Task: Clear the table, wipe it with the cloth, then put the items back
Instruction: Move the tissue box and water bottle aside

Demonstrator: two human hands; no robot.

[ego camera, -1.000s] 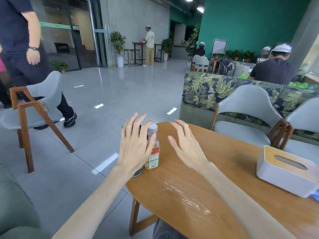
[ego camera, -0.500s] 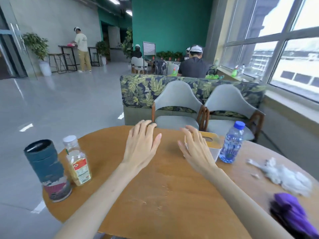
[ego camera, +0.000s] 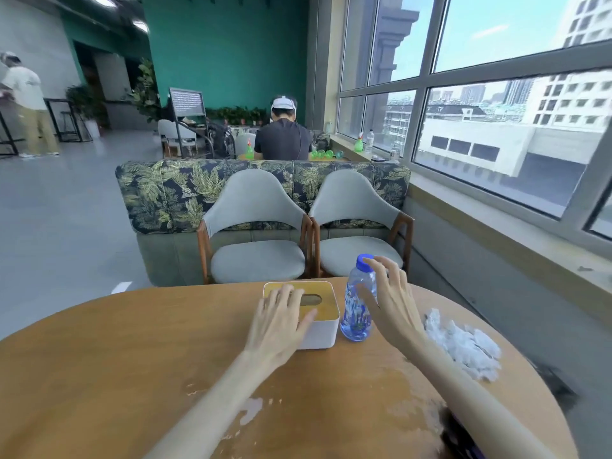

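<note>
Two grey chairs [ego camera: 256, 233] [ego camera: 359, 226] with wooden frames side by side past far table edge. Leaf-print sofa [ego camera: 165, 193] backs onto them. Seated person in dark shirt [ego camera: 283, 137] beyond sofa, back to camera. Standing person [ego camera: 28, 104] far left. Large window [ego camera: 496, 104] on right, city buildings outside. Teal wall [ego camera: 231, 51] at rear, potted plant [ego camera: 145, 91] beside it.

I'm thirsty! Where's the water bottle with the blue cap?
The water bottle stands at the table's far edge, right of the tissue box, with the right hand reaching around it.
</note>
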